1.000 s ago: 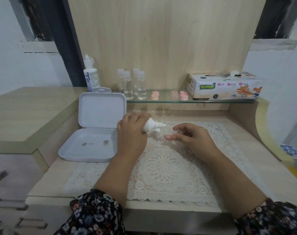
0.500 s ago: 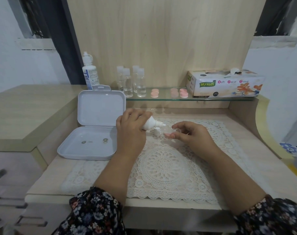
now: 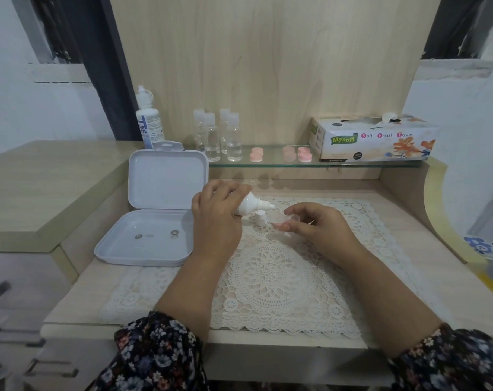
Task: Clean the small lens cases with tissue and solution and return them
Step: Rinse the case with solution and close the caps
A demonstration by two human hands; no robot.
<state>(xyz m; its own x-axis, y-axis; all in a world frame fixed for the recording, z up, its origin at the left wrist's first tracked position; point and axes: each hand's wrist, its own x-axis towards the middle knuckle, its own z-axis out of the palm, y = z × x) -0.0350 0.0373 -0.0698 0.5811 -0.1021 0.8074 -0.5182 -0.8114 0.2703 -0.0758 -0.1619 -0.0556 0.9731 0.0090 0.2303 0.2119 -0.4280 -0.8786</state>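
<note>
Head view: my left hand (image 3: pixel 215 218) grips a small white solution bottle (image 3: pixel 249 207), tipped sideways, nozzle pointing toward my right hand (image 3: pixel 318 227). Right hand pinches a small clear lens case (image 3: pixel 279 218) just off the nozzle tip. White cap (image 3: pixel 260 218) lies on the lace mat (image 3: pixel 267 277) between my hands. Open white box (image 3: pixel 152 238) sits left of my left hand; tissue box (image 3: pixel 372 139) on the glass shelf (image 3: pixel 267 164) beyond my right.

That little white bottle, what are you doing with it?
The left hand grips the bottle tipped sideways, nozzle aimed at a small clear lens case pinched in the right hand. The bottle's cap sits on the lace mat. A white box lies open beside them.
</note>
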